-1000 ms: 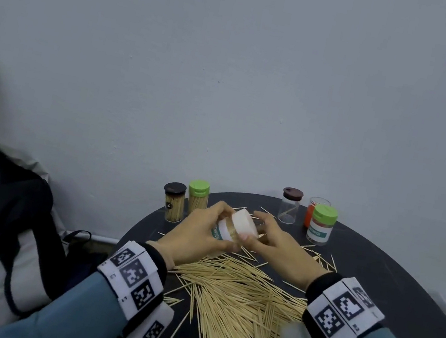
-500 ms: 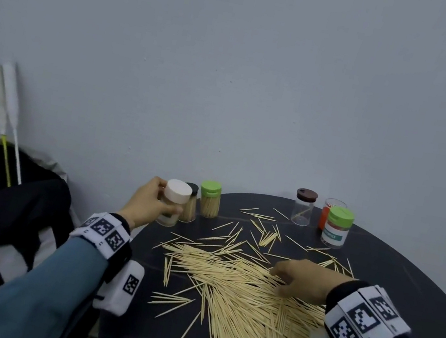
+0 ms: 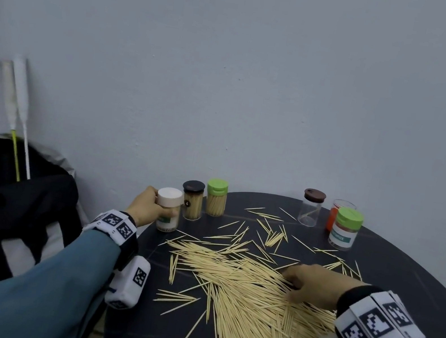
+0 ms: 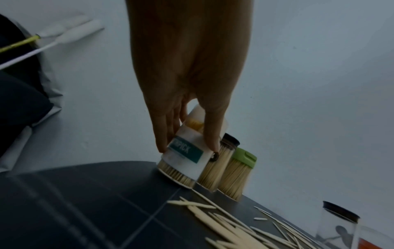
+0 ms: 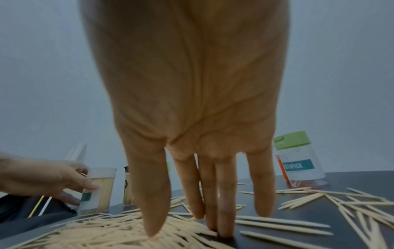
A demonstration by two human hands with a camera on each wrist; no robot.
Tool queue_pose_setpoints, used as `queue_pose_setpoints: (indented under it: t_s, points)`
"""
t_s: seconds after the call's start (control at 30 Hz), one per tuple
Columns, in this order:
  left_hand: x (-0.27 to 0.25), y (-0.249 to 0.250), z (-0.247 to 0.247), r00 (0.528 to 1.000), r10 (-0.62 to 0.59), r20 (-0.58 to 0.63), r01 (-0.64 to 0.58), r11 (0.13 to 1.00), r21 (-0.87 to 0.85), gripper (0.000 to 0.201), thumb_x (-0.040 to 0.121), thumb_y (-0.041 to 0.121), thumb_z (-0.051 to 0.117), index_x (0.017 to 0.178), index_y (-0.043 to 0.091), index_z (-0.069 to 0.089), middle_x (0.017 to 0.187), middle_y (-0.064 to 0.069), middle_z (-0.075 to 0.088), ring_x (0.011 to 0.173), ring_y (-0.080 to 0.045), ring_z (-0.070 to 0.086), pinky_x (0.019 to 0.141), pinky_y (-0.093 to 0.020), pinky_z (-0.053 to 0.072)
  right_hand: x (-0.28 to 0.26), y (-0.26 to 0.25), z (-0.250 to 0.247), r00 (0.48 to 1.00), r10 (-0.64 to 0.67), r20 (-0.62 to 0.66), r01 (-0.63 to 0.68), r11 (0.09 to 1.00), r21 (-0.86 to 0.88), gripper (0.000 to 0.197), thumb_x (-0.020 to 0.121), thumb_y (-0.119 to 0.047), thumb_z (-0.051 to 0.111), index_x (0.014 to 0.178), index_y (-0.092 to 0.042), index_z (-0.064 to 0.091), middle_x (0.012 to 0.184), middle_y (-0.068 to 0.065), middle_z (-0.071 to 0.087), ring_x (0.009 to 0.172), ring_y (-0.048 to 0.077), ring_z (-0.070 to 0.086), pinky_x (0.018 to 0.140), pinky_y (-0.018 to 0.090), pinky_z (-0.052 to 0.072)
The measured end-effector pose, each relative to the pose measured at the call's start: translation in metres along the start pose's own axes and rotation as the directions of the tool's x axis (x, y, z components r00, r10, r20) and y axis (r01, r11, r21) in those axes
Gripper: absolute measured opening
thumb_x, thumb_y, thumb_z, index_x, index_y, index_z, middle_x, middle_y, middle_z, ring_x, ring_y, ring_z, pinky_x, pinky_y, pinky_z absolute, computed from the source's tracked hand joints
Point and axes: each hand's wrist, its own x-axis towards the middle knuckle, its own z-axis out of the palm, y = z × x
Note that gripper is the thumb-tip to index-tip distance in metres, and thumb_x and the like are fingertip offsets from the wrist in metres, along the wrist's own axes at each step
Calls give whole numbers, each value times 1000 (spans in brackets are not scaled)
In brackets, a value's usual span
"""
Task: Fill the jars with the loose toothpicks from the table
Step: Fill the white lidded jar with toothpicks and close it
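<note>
1. Left hand (image 3: 146, 209) wrapped around white-capped jar (image 3: 168, 210), packed with toothpicks, standing at table (image 3: 403, 290) edge, touching black-capped jar (image 3: 192, 200);
2. Right hand (image 3: 311, 285) flat, fingers (image 5: 221, 202) straight, pressing on toothpick pile (image 3: 239, 288); holding nothing.

We are noting the table (image 3: 374, 285) standing against the wall (image 3: 234, 66), with the toothpick pile (image 3: 246, 298) lying across its near middle. The right hand (image 3: 311, 284) is resting on the pile's right part. At the far left edge three jars are standing in a row: the jar held by the left hand (image 3: 146, 209) is leftmost (image 3: 168, 210), touching the second jar (image 3: 192, 200), with the third jar (image 3: 215, 201) just right of that. At the far right, a nearly empty jar (image 3: 311, 208) is standing left of two more; the labelled jar (image 3: 345, 229) is standing in front of an open cup (image 3: 339, 210). Scattered toothpicks (image 3: 272, 234) are lying between the groups. Left of the table, a bag (image 3: 1, 204) is sitting with two rods (image 3: 16, 102) behind it, leaning on the wall.
</note>
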Motion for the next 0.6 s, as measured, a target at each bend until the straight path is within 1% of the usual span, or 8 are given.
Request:
queue_pose_setpoints:
  t_s: [0.1, 0.2, 0.27, 0.4, 0.5, 0.6]
  points:
    - [-1, 1, 2, 1000, 5, 13, -5, 1000, 9, 58, 76, 8, 77, 121, -1, 41, 120, -18, 53, 113, -33, 51, 94, -45, 47, 1, 0, 1, 1000, 5, -2, -5, 1000, 6, 50, 95, -30, 50, 141, -18, 36, 141, 3, 44, 127, 18, 44, 105, 28, 37]
    - [-2, 3, 3, 999, 30, 24, -31, 999, 22, 55, 77, 8, 76, 121, -1, 45, 119, -17, 54, 107, -30, 51, 90, -43, 47, 2, 1, 1, 1000, 6, -2, -6, 1000, 13, 49, 95, -30, 50, 141, -18, 37, 140, 3, 44, 127, 17, 45, 105, 29, 37]
    - [-2, 4, 4, 999, 43, 34, -44, 999, 27, 53, 78, 9, 75, 121, 0, 46, 121, -18, 55, 110, -31, 52, 89, -42, 46, 3, 1, 1, 1000, 5, -3, -5, 1000, 14, 48, 95, -29, 50, 140, -18, 37, 140, 2, 44, 127, 17, 45, 105, 28, 37]
    - [-4, 6, 3, 998, 47, 44, -48, 999, 25, 48, 87, 20, 67, 125, 0, 46, 126, -18, 54, 116, -32, 51, 94, -45, 47, 3, 1, 1, 1000, 4, -5, -4, 1000, 12, 48, 95, -29, 50, 140, -18, 38, 140, 2, 45, 126, 17, 45, 105, 28, 37]
    - [-6, 9, 3, 997, 45, 55, -45, 999, 9, 47, 87, 20, 66, 126, 0, 46, 127, -19, 54, 117, -33, 50, 94, -45, 46, 5, 2, 2, 1000, 2, -6, -2, 1000, 6, 48, 95, -30, 51, 140, -18, 39, 139, 3, 46, 125, 17, 46, 105, 29, 38]
    - [-7, 9, 4, 997, 56, 55, -56, 998, 1, 47, 87, 19, 67, 125, 0, 48, 126, -18, 55, 117, -33, 51, 92, -43, 45, 7, 2, 3, 1000, 4, -13, -4, 1000, 5, 48, 94, -30, 51, 140, -18, 39, 139, 3, 45, 125, 18, 46, 104, 29, 39]
